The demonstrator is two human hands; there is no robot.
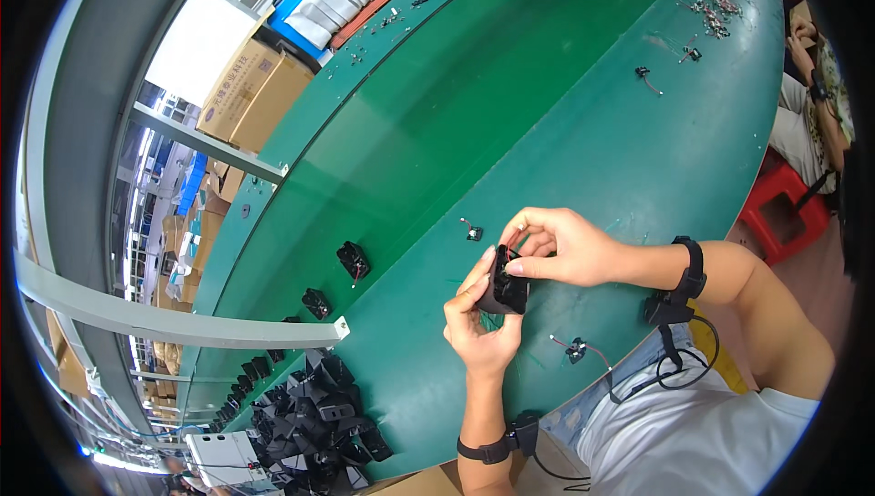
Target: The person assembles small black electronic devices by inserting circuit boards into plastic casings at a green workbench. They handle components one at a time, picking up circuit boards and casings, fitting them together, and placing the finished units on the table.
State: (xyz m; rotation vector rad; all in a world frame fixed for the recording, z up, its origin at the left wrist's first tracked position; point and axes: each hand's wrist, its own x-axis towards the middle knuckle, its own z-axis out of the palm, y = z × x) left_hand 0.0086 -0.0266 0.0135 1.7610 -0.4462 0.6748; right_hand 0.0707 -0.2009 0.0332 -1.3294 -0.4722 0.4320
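Note:
My left hand (483, 336) grips a black plastic housing (508, 295) from its near left side, its open face turned up toward the right. My right hand (570, 250) is closed over the housing's far edge, with the thumb reaching into the opening. Thin red wire (514, 238) shows by its fingertips; what lies inside the housing is mostly hidden. On the green table, a small black part with wires (474, 233) sits just beyond my hands. Another wired part (575, 350) lies on the near side, close to my body.
Black housings lie heaped in a pile (314, 423) left of my forearm. More housings (354, 262) stand in a row on the green conveyor belt (437, 122). A grey metal bar (182, 304) crosses at left. Wired parts (715, 8) lie far right, near a seated person (816, 104) and red stool (775, 213).

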